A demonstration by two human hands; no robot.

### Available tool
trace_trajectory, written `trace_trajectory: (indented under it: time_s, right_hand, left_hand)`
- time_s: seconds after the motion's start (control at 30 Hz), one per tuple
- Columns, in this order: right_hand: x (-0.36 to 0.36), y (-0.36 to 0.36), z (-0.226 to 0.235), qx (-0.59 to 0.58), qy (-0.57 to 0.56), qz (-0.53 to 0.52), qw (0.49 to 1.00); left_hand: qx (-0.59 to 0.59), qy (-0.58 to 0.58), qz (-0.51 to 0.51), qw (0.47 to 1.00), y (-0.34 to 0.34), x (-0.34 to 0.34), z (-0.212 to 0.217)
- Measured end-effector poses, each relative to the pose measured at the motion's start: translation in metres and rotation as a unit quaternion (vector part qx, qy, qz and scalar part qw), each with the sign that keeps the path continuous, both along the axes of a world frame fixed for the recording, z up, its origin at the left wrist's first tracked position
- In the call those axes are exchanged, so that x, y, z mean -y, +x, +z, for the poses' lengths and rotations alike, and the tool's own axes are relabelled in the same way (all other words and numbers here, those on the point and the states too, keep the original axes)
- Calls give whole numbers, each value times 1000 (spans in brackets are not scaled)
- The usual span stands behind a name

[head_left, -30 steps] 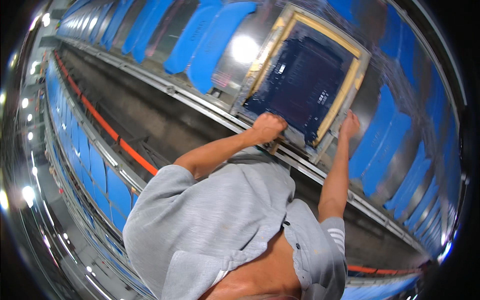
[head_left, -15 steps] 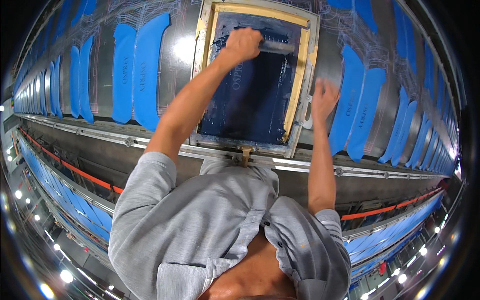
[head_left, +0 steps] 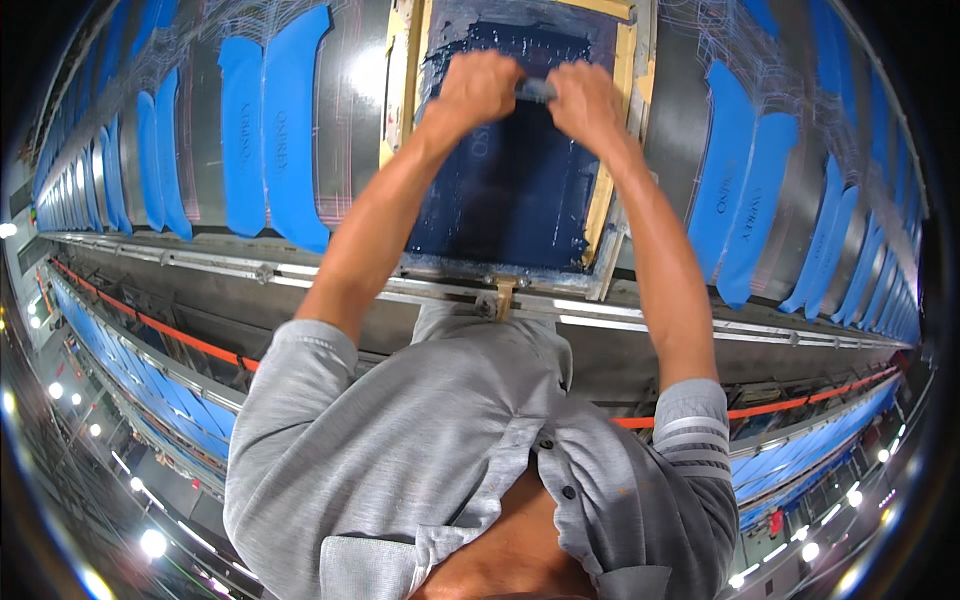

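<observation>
A framed printing screen [head_left: 510,220] lies on the long table in front of me, its mesh coated with dark blue ink and its inner edges taped yellow. Across the upper part of the mesh is a squeegee [head_left: 537,90], and only its grey middle shows between my fists. My left hand [head_left: 482,88] is closed round its left part. On its right part my right hand [head_left: 588,100] is closed too. Both arms reach forward, and the squeegee's blade is hidden.
Blue cut fabric pieces [head_left: 295,130] with dark printed lettering lie in pairs along the table, more of them [head_left: 757,200] to the right. A metal rail [head_left: 400,285] runs along the near edge. Behind me, an orange strip [head_left: 160,320] borders another table with blue pieces.
My right hand has come from the screen's right side onto the squeegee beside my left hand. The left hand keeps its grip. The view has shifted slightly.
</observation>
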State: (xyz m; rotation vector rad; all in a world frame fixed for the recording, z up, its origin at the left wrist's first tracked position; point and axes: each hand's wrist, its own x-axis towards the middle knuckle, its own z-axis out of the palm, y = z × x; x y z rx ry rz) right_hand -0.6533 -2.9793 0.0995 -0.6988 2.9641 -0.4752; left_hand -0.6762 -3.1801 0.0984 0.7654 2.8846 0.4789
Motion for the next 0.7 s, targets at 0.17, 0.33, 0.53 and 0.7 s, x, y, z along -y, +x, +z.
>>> trace_trajectory:
  time_s: [0.17,0.33,0.53,0.7]
  right_hand:
    - [19,155,19,22,-70,-19,997]
    - [27,217,25,92,-69,-20,993]
    - [8,64,7,41,-26,-1,999]
    - [-13,-80,9,85,-7,-44,995]
  left_hand:
    - [72,50,14,996,157,14,26]
    - [134,44,21,990,217,22,30]
    - [63,-24,-4,998,62,11,14]
    - [66,-71,5,995,-84,-11,8]
